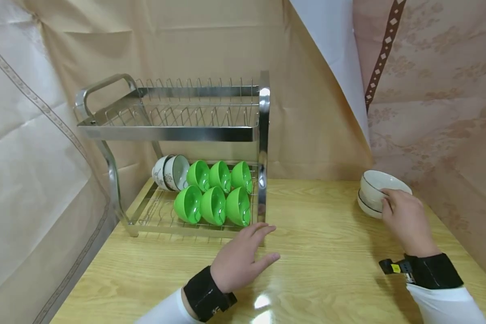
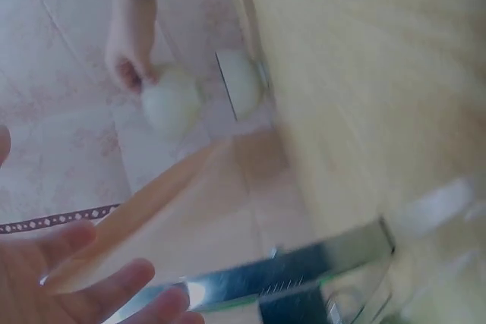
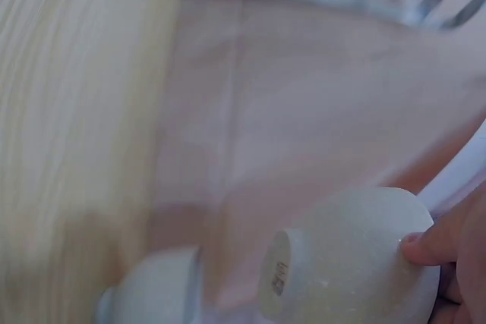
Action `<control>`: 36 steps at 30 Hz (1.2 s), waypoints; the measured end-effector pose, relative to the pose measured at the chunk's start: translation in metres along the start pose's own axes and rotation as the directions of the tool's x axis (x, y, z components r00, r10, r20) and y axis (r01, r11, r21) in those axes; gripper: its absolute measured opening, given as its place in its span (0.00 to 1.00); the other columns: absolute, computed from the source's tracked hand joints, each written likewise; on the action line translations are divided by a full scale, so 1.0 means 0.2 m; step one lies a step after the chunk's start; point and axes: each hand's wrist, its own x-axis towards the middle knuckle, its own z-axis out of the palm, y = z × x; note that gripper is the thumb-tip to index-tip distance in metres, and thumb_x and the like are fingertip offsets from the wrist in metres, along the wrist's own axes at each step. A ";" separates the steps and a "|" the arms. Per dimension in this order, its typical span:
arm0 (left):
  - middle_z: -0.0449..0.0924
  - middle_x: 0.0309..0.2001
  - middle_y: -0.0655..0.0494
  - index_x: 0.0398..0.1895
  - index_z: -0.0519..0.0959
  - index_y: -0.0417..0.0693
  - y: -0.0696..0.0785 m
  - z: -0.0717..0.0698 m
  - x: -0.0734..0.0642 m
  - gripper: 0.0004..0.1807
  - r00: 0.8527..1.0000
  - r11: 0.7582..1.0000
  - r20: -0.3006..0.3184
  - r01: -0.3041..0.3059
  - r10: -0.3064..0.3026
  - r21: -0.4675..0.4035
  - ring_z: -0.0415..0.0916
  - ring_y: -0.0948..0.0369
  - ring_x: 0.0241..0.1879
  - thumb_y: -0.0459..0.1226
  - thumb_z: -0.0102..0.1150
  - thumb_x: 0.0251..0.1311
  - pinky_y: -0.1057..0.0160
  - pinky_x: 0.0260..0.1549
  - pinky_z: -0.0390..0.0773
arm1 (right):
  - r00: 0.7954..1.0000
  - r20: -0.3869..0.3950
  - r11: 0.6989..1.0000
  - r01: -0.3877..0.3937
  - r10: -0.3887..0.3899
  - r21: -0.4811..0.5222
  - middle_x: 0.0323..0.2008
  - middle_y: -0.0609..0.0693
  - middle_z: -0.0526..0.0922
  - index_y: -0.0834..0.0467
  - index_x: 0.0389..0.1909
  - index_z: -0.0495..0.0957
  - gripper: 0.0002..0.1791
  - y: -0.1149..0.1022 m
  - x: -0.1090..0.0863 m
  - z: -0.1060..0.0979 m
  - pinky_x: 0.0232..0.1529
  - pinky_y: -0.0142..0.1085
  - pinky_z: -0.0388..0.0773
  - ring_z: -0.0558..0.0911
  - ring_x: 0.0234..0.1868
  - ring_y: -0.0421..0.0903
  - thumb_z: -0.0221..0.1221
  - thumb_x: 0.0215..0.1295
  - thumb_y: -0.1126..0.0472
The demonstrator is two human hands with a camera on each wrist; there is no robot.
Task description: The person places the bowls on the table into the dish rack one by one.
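At the right of the head view, my right hand [image 1: 407,220] pinches the rim of a white bowl [image 1: 371,191] between thumb and fingers. Below it a second white bowl [image 1: 366,209] stands on the table. Both wrist views show a gap between the held bowl [image 3: 357,259] and the lower bowl [image 3: 156,290]; the held one is tilted, its foot with a small mark in sight. My left hand [image 1: 243,258] hovers near the front right corner of the dish rack [image 1: 174,133], fingers extended and holding nothing.
On the rack's lower shelf, several green bowls [image 1: 213,206] stand tipped on their sides in two rows. Two white patterned bowls [image 1: 174,173] lean together at the shelf's left. The upper tier [image 1: 186,112] has wire slots. Cloth [image 1: 320,148] hangs behind the wooden table [image 1: 316,252].
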 end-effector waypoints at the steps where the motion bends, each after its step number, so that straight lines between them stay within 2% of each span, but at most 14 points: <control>1: 0.63 0.68 0.53 0.71 0.62 0.56 0.00 0.00 0.00 0.37 1.000 0.999 0.009 0.014 -0.014 -0.042 0.60 0.57 0.63 0.66 0.37 0.67 0.49 0.56 0.74 | 1.000 -0.010 1.000 0.022 -0.022 0.004 0.38 0.74 0.79 0.77 0.45 0.76 0.13 -0.05 0.00 -0.02 0.41 0.65 0.69 0.74 0.40 0.69 0.57 0.60 0.74; 3: 0.64 0.68 0.53 0.72 0.61 0.57 0.00 0.01 0.00 0.36 0.999 0.988 0.024 0.050 -0.047 -0.147 0.61 0.57 0.63 0.65 0.36 0.68 0.48 0.57 0.72 | 0.995 -0.041 0.996 0.092 -0.092 0.010 0.36 0.71 0.81 0.75 0.44 0.78 0.13 -0.15 -0.01 -0.04 0.41 0.62 0.71 0.76 0.38 0.66 0.60 0.57 0.75; 5: 0.64 0.68 0.54 0.72 0.59 0.57 0.00 0.01 0.01 0.36 0.996 0.959 0.041 0.086 -0.078 -0.269 0.63 0.58 0.62 0.64 0.37 0.68 0.49 0.57 0.72 | 0.984 -0.064 0.985 0.170 -0.168 0.022 0.34 0.68 0.82 0.73 0.42 0.79 0.13 -0.26 -0.03 -0.05 0.42 0.60 0.72 0.77 0.37 0.63 0.62 0.54 0.76; 8: 0.65 0.66 0.53 0.73 0.57 0.57 0.00 0.02 0.01 0.32 0.991 0.874 0.075 0.130 -0.108 -0.469 0.68 0.59 0.58 0.59 0.39 0.71 0.51 0.53 0.75 | 0.950 -0.093 0.952 0.303 -0.297 0.050 0.32 0.61 0.83 0.70 0.39 0.80 0.14 -0.40 -0.07 -0.06 0.41 0.55 0.73 0.78 0.36 0.57 0.64 0.49 0.77; 10: 0.65 0.66 0.51 0.73 0.55 0.55 0.00 0.01 0.01 0.29 0.988 0.775 0.109 0.150 -0.105 -0.614 0.69 0.58 0.56 0.54 0.39 0.74 0.53 0.52 0.77 | 0.928 -0.086 0.927 0.368 -0.362 0.075 0.31 0.57 0.83 0.68 0.39 0.80 0.12 -0.49 -0.09 -0.06 0.41 0.52 0.73 0.78 0.36 0.54 0.63 0.50 0.75; 12: 0.64 0.66 0.48 0.74 0.54 0.53 0.01 0.01 0.01 0.28 0.984 0.656 0.148 0.176 -0.098 -0.734 0.70 0.57 0.55 0.50 0.37 0.76 0.55 0.51 0.78 | 0.906 -0.089 0.901 0.422 -0.415 0.098 0.29 0.54 0.83 0.66 0.38 0.81 0.08 -0.57 -0.13 -0.06 0.41 0.51 0.74 0.77 0.35 0.52 0.59 0.62 0.65; 15: 0.62 0.66 0.41 0.74 0.51 0.48 0.02 -0.01 0.02 0.29 0.974 0.447 0.206 0.224 -0.089 -0.866 0.70 0.51 0.55 0.50 0.35 0.77 0.54 0.50 0.79 | 0.877 -0.094 0.867 0.479 -0.470 0.136 0.29 0.50 0.82 0.64 0.38 0.81 0.22 -0.68 -0.19 -0.06 0.42 0.48 0.73 0.76 0.36 0.49 0.46 0.75 0.51; 17: 0.61 0.67 0.37 0.74 0.50 0.46 0.02 -0.01 0.02 0.30 0.968 0.331 0.237 0.251 -0.085 -0.910 0.71 0.48 0.55 0.51 0.33 0.77 0.52 0.50 0.79 | 0.853 -0.121 0.840 0.521 -0.507 0.153 0.29 0.49 0.82 0.63 0.37 0.81 0.30 -0.75 -0.24 -0.06 0.43 0.47 0.73 0.77 0.37 0.49 0.36 0.78 0.46; 18: 0.60 0.67 0.35 0.74 0.50 0.46 0.02 -0.02 0.03 0.31 0.965 0.277 0.249 0.262 -0.082 -0.925 0.71 0.46 0.55 0.52 0.33 0.77 0.51 0.50 0.79 | 0.842 -0.134 0.826 0.539 -0.523 0.164 0.30 0.48 0.82 0.62 0.37 0.81 0.30 -0.78 -0.26 -0.06 0.44 0.46 0.72 0.77 0.38 0.49 0.36 0.78 0.47; 22: 0.58 0.67 0.30 0.75 0.48 0.45 0.03 -0.02 0.03 0.32 0.955 0.094 0.292 0.296 -0.057 -0.951 0.70 0.42 0.54 0.53 0.30 0.77 0.46 0.53 0.75 | 0.776 -0.203 0.753 0.629 -0.597 0.192 0.32 0.47 0.84 0.61 0.36 0.82 0.25 -0.89 -0.32 -0.04 0.49 0.43 0.71 0.79 0.41 0.48 0.39 0.79 0.51; 25: 0.58 0.65 0.28 0.76 0.48 0.46 0.02 -0.02 0.04 0.33 0.941 -0.020 0.337 0.336 -0.034 -0.942 0.71 0.42 0.53 0.53 0.31 0.76 0.45 0.55 0.73 | 0.731 -0.229 0.701 0.682 -0.643 0.210 0.34 0.48 0.83 0.61 0.36 0.82 0.23 -0.94 -0.36 -0.03 0.53 0.42 0.70 0.80 0.40 0.47 0.40 0.79 0.55; 27: 0.58 0.64 0.28 0.76 0.48 0.48 0.02 -0.02 0.04 0.32 0.928 -0.079 0.371 0.369 -0.017 -0.926 0.70 0.42 0.54 0.54 0.31 0.76 0.46 0.56 0.72 | 0.713 -0.232 0.678 0.702 -0.662 0.219 0.34 0.47 0.83 0.61 0.36 0.82 0.22 -0.96 -0.38 -0.03 0.54 0.42 0.70 0.80 0.40 0.46 0.40 0.79 0.56; 29: 0.58 0.63 0.28 0.76 0.48 0.50 0.01 -0.01 0.03 0.32 0.919 -0.113 0.394 0.391 -0.005 -0.913 0.70 0.43 0.54 0.54 0.32 0.75 0.48 0.56 0.73 | 0.702 -0.232 0.665 0.712 -0.673 0.225 0.34 0.47 0.83 0.61 0.36 0.82 0.21 -0.97 -0.39 -0.02 0.54 0.42 0.71 0.80 0.39 0.45 0.41 0.79 0.57; 36: 0.55 0.64 0.27 0.76 0.45 0.52 -0.01 0.00 0.01 0.36 0.909 -0.178 0.417 0.414 0.020 -0.893 0.68 0.42 0.55 0.54 0.41 0.73 0.50 0.56 0.73 | 0.685 -0.228 0.640 0.728 -0.692 0.246 0.35 0.47 0.83 0.62 0.39 0.82 0.20 -0.98 -0.41 -0.03 0.54 0.42 0.71 0.79 0.40 0.44 0.41 0.78 0.59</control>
